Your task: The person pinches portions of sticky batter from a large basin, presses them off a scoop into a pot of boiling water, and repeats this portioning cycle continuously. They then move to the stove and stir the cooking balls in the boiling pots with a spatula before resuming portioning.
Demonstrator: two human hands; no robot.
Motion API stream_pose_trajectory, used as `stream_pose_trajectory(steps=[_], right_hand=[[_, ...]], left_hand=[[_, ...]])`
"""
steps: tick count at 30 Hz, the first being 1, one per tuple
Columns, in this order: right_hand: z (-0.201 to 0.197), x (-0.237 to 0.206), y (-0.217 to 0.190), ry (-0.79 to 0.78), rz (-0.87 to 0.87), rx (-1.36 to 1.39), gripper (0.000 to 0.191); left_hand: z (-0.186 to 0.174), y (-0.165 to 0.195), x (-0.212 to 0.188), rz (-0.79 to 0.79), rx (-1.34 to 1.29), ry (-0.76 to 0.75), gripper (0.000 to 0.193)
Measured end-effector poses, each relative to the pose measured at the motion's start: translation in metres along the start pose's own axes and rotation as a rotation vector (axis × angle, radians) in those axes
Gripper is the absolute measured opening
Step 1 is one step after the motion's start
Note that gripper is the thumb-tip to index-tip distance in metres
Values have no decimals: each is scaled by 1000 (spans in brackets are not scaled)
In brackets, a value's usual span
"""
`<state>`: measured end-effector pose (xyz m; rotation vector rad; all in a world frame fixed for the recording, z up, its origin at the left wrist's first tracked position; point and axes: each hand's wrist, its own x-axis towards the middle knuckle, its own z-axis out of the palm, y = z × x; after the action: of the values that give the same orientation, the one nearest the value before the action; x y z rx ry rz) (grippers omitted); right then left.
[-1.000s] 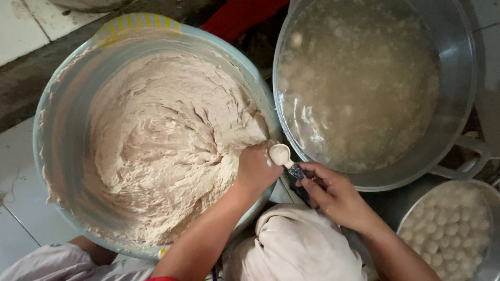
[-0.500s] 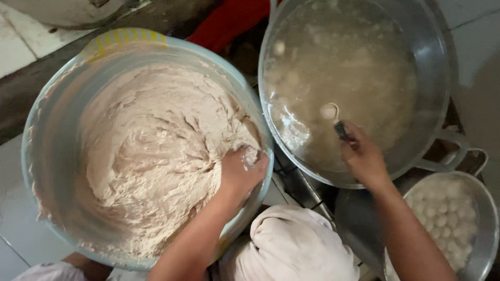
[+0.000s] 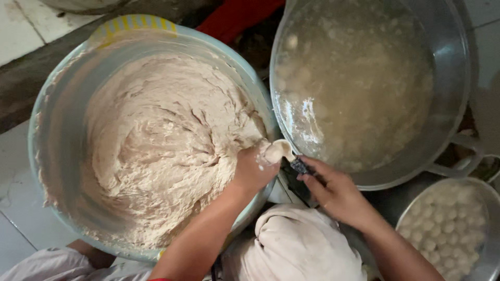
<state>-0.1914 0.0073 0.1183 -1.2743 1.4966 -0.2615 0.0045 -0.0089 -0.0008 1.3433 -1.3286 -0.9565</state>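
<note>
Ball of pale dough (image 3: 275, 151) at the rim of the big bowl (image 3: 47, 109), squeezed out of the closed left hand (image 3: 253, 169). Right hand (image 3: 333, 190) just beside, fingers curled around a dark-handled spoon (image 3: 301, 166). Metal pot (image 3: 453, 67) of cloudy water beyond.

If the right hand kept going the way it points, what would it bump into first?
The right hand holds a spoon pointing up-left. Going on, it would first meet the paste ball at the left hand, then probably the dough in the bowl.
</note>
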Motion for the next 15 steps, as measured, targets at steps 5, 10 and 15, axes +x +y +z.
stream_pose_trajectory(steps=[5, 10, 15], right_hand=[[8, 7, -4, -120, 109, 198, 43], [-1, 30, -7, -155, 135, 250, 40], [-31, 49, -22, -1, 124, 314, 38]], left_hand=[[-6, 10, 9, -73, 308, -109, 14], [-29, 14, 40, -147, 557, -146, 42], [-58, 4, 74, -421, 821, -196, 76]])
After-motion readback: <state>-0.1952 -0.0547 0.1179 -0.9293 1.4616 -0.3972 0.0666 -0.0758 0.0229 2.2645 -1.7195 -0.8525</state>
